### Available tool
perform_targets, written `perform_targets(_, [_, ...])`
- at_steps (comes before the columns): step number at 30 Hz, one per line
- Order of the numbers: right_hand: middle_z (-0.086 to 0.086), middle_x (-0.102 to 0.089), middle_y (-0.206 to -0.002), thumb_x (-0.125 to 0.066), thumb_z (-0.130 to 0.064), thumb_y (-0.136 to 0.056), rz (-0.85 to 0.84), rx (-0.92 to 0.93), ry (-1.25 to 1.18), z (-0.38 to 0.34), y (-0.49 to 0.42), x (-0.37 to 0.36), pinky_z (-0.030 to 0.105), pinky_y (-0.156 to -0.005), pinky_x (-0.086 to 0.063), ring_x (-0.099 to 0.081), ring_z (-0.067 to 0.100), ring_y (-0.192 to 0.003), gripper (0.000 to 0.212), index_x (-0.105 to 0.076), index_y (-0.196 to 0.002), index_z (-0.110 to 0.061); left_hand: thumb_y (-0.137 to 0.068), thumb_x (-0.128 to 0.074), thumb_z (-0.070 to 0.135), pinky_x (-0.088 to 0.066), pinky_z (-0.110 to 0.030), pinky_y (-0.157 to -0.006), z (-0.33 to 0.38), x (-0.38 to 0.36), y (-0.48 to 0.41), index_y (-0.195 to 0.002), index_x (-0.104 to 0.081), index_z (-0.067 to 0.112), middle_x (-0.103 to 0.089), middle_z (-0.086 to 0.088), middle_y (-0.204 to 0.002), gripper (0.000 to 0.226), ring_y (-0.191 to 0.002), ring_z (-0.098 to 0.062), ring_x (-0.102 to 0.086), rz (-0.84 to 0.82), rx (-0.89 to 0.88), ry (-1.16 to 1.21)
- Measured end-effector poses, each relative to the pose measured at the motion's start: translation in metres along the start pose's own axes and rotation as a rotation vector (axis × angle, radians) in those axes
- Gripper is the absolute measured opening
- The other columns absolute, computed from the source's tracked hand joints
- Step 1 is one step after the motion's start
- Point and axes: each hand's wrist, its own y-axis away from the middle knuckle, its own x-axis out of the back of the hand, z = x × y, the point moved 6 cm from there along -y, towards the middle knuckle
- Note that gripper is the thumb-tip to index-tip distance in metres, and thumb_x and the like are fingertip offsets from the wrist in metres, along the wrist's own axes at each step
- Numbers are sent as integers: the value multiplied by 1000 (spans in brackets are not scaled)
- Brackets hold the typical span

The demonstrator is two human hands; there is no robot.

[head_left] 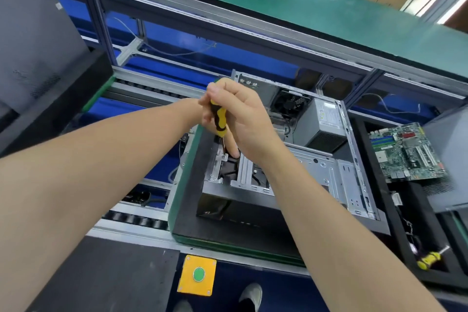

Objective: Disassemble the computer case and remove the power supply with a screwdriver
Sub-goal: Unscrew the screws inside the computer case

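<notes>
Mid-task. The computer case point(316, 167) lies on its side on a black pallet mat point(192, 210), open face up with no cover on it. The motherboard point(405, 152) is already out, parked at 3 o'clock of the case. The power supply point(321, 121) is not out yet: the grey box sits inside the case at its 1 o'clock corner, just beside the fan point(288, 104).

The step in hand looks like a screw point(224, 157) on the drive bracket at the case's 9 o'clock side, not on the power supply. So I'd judge the supply's own screws, any cables and the lift-out are all left; its screws aren't visible from here.

Hands: the right hand point(243, 114) is wrapped round the yellow-black handle of the screwdriver point(218, 119), shaft pointing down, tip at the screw. One finger reaches down just beside the tip; can't tell whose. The left hand point(202, 114) is tucked behind the right and mostly hidden, so can't tell if it grasps anything.

Counts:
- 1 open case
- 1 power supply
- 1 fan
- 1 loose motherboard
- 2 screwdrivers: one in hand, a spare screwdriver point(430, 258) lying at 4 o'clock, well apart from the case
- 2 hands
- 1 yellow box with a green button point(198, 274) at 6 o'clock
</notes>
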Motion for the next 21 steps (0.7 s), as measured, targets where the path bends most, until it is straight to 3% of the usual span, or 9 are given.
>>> perform_targets(1, [1,-64,-68,-51,-20,-107,122,34,44,-1,3,2,28,-65,-53,-60,17,-65,31,-67,-82,-10,-104,-45,4,-48,-29,-94,6,-5,5,-126,-58,-12,-63,-32,-109,30,-105,-39,-59,-43,29,67])
perform_targets(3, [-4,-59,-64,-49,-23,-105,358,71,59,-1,7,7,26,-59,-50,-55,12,-60,38,-67,-72,-21,-104,-51,15,-39,-19,-74,21,0,8,-105,-57,5,-51,-3,-81,12,-87,-20,-50,-38,3,99])
perform_targets(5, [-8,-43,-57,-43,-20,-99,478,96,64,1,8,6,29,-54,-33,-37,13,-55,42,-52,-58,-31,-100,-58,14,-32,-19,-68,32,6,12,-96,-52,18,-38,9,-79,7,-86,-13,-41,-8,-23,152])
perform_targets(7, [-11,-30,-55,-42,-16,-93,537,141,59,3,9,3,31,-55,-22,-25,14,-55,44,-38,-52,-31,-97,-61,10,-33,-15,-57,31,5,12,-109,-64,12,-39,8,-81,13,-78,-6,-39,23,-56,180])
perform_targets(9, [-13,-28,-52,-45,-20,-94,515,178,80,5,6,-5,29,-55,-22,-24,13,-53,48,-35,-49,-31,-98,-57,4,-37,-8,-61,23,5,7,-118,-64,1,-43,4,-82,21,-79,-6,-42,14,-78,140])
perform_targets(12, [-14,-27,-52,-50,-28,-98,456,167,138,1,-2,-10,27,-55,-23,-24,12,-52,52,-35,-48,-30,-102,-51,6,-37,-16,-62,22,4,6,-115,-56,10,-42,5,-83,15,-98,-15,-42,13,-45,153])
perform_targets(14, [-8,-25,-52,-52,-27,-95,445,98,63,3,-6,-1,27,-55,-20,-21,16,-52,50,-32,-49,-28,-98,-62,17,-35,-15,-59,27,1,-1,-109,-60,16,-46,12,-84,11,-97,-15,-46,4,-111,197])
perform_targets(17, [-1,-17,-53,-52,-24,-93,379,26,-123,5,-5,15,21,-50,-16,-14,14,-48,44,-27,-57,-20,-84,-78,44,-43,-15,-74,36,-3,-5,-98,-70,17,-59,16,-89,31,-88,-6,-55,-45,-227,171])
perform_targets(21, [-5,-17,-47,-48,-19,-92,139,-29,-271,6,-6,18,14,-48,-16,-12,8,-42,45,-24,-54,-22,-77,-80,57,-42,-15,-75,36,-6,-5,-92,-74,20,-64,17,-85,40,-81,5,-54,-86,-235,177])
